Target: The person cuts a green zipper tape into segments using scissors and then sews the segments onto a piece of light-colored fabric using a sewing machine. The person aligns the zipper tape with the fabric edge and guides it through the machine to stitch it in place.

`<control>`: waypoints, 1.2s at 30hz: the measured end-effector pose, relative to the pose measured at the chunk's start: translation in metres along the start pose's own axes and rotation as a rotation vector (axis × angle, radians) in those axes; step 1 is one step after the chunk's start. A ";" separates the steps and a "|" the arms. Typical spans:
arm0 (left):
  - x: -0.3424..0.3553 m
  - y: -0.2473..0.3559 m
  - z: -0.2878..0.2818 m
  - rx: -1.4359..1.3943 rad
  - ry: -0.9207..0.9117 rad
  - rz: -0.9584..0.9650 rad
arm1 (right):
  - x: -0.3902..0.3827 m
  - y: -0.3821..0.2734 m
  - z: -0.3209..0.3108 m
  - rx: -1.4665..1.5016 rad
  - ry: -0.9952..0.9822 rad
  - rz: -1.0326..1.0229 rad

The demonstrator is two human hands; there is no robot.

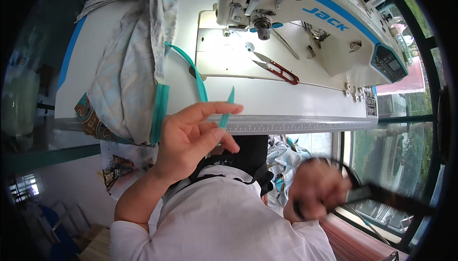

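Observation:
My left hand [186, 141] pinches a teal tape [229, 103] whose pointed end sticks up above my fingers, in front of the machine table's edge. My right hand [317, 189], blurred at lower right, grips large black scissors [377, 195] pointing right. Left of my left hand lies pale patterned fabric [124, 60] with a teal zipper edge [160, 113] and a paisley piece [88, 117]; a loose teal strip runs from it. Small red-handled snips [281, 70] lie on the machine bed.
A white sewing machine [334, 51] stands at the back of the table [81, 79], whose front edge carries a ruler strip [305, 125]. Bobbins [358, 94] sit at right. Fabric [281, 151] lies below the table. Windows are on the right.

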State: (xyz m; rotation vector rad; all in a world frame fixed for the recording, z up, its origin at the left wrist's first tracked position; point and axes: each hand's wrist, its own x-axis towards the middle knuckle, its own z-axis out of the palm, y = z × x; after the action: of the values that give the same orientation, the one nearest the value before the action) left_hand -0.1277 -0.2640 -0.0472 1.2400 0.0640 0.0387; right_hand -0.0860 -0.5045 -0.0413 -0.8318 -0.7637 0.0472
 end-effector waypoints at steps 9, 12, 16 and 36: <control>-0.004 0.009 -0.001 0.078 -0.193 0.001 | 0.023 0.051 -0.013 -0.460 -0.105 0.202; 0.000 0.016 -0.001 0.197 -0.206 -0.027 | 0.026 0.049 -0.012 -0.509 -0.112 0.253; 0.014 0.027 -0.016 0.333 -0.313 -0.153 | 0.028 0.047 -0.008 -0.440 -0.051 0.315; 0.100 0.043 -0.055 1.126 -0.257 0.025 | -0.024 0.095 -0.001 -0.716 0.414 0.289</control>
State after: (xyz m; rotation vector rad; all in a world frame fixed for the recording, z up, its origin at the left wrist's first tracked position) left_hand -0.0311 -0.1919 -0.0274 2.3595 -0.1812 -0.1577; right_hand -0.0795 -0.4476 -0.1212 -1.5717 -0.2475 -0.1477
